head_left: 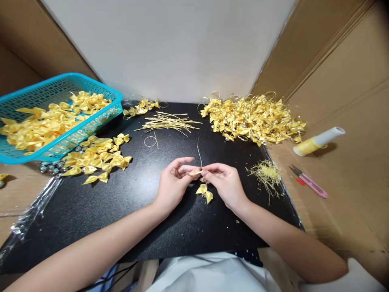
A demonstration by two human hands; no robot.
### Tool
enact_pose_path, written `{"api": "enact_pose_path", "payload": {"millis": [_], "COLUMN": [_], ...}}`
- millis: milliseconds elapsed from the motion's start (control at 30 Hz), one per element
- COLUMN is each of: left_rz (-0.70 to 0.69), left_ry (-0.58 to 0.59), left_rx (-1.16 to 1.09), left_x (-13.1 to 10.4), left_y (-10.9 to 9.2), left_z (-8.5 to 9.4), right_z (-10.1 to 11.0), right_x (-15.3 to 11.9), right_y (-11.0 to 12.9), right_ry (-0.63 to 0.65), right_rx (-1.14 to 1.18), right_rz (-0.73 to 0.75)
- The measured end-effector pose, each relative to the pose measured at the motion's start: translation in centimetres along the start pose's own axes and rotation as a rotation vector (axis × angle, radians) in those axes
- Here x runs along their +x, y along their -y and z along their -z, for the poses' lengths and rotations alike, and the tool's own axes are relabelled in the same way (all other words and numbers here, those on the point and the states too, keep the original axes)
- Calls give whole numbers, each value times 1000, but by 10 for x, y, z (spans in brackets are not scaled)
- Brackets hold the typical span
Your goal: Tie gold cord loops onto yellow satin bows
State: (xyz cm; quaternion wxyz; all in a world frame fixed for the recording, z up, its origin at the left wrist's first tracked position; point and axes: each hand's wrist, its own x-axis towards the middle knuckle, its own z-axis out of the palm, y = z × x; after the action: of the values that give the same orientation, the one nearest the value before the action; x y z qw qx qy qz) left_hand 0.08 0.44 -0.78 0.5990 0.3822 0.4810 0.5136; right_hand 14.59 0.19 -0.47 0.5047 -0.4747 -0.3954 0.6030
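Observation:
My left hand [176, 180] and my right hand [226, 180] meet over the middle of the black board, fingertips pinched together on a thin gold cord [199, 152]. One end of the cord sticks up and away from the fingers. Below the fingertips hangs or lies a yellow ribbon bow [208, 195] with a small silvery bell partly hidden under it. Exactly how the cord runs between the fingers is too small to make out. Ahead of the hands lies a bundle of loose gold cords [170, 122], with one curled piece [151, 140] nearer.
A blue basket [120, 97] of yellow bows stands at left, with loose bows [97, 156] and silvery bells [50, 166] beside it. At back right is a heap of corded bows [252, 117]. Thread scraps [267, 174], pink-handled snips [313, 185] and a thread tube [319, 141] lie right.

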Motion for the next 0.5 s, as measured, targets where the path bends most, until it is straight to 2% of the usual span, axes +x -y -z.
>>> {"api": "enact_pose_path", "payload": {"millis": [233, 500], "left_rz": [-137, -46], "left_ry": [-5, 16], "left_rx": [51, -23], "left_x": [-5, -5], "left_y": [1, -2], "left_z": [-3, 1], "right_z": [-2, -5], "right_x": [-3, -7], "right_y": [-1, 1], "right_ry": [-94, -101], "right_rx": [61, 209], "right_rz": [26, -86]}}
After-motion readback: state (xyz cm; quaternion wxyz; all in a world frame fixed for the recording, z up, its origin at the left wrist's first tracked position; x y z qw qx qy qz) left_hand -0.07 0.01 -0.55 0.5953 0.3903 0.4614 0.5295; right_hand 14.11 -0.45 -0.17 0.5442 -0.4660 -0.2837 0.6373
